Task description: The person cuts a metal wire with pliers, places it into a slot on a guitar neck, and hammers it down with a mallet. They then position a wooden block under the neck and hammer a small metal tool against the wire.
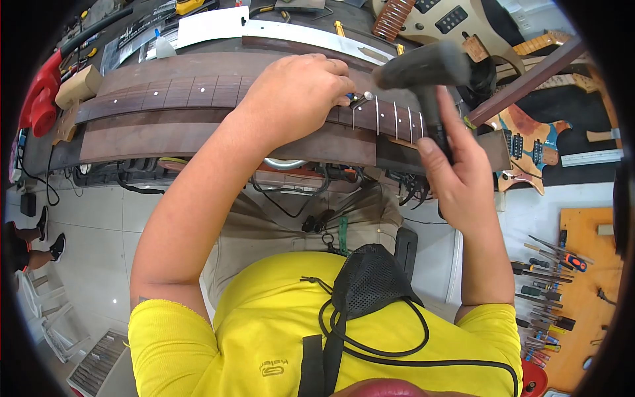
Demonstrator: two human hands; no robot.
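A dark guitar neck (178, 93) with dot inlays lies across the workbench. Several bright frets sit across its right part. My left hand (301, 92) is over the middle of the fretboard, its fingers curled round a small metal tool (362, 100) whose round end points right. My right hand (458, 172) grips the handle of a dark hammer (423, 66). The hammer head is raised above the right part of the neck and blurred. A wide wooden board (145, 137) lies along the bench's near edge, below the neck.
Guitar bodies (423, 23) and a blue-red guitar (529, 145) lie at the right. A red tool (43, 99) and a wood block (79, 86) are at the left. Hand tools hang on an orange board (582, 228). Cables run under the bench edge. A person's feet (58, 247) show far left.
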